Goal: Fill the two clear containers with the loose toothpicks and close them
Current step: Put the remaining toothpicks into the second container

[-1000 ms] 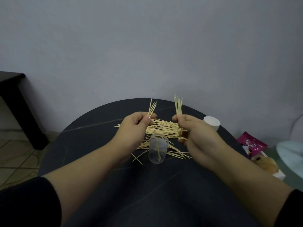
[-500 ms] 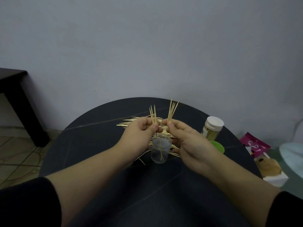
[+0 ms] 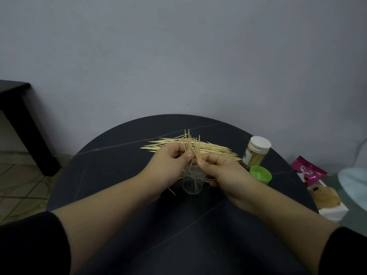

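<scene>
A pile of loose toothpicks [image 3: 214, 148] lies on the round dark table [image 3: 119, 175]. An open clear container [image 3: 193, 181] stands upright in front of the pile, with a few toothpicks inside. My left hand [image 3: 170, 165] and my right hand [image 3: 222, 169] meet just above its mouth. Each pinches part of an upright bunch of toothpicks [image 3: 191, 144] whose lower ends point down into the container. A second clear container with a white cap [image 3: 256, 153], filled with toothpicks, stands at the right. A green lid [image 3: 260, 174] sits beside it.
A pink packet [image 3: 308, 171] and a white box with a tan item [image 3: 327, 203] lie off the table's right edge. A pale blue object [image 3: 353, 181] is at the far right. A dark side table [image 3: 23, 124] stands at the left by the wall.
My two hands have come together over the clear container, merging their two separate bunches into one. The bunch has dropped lower toward the container's mouth.
</scene>
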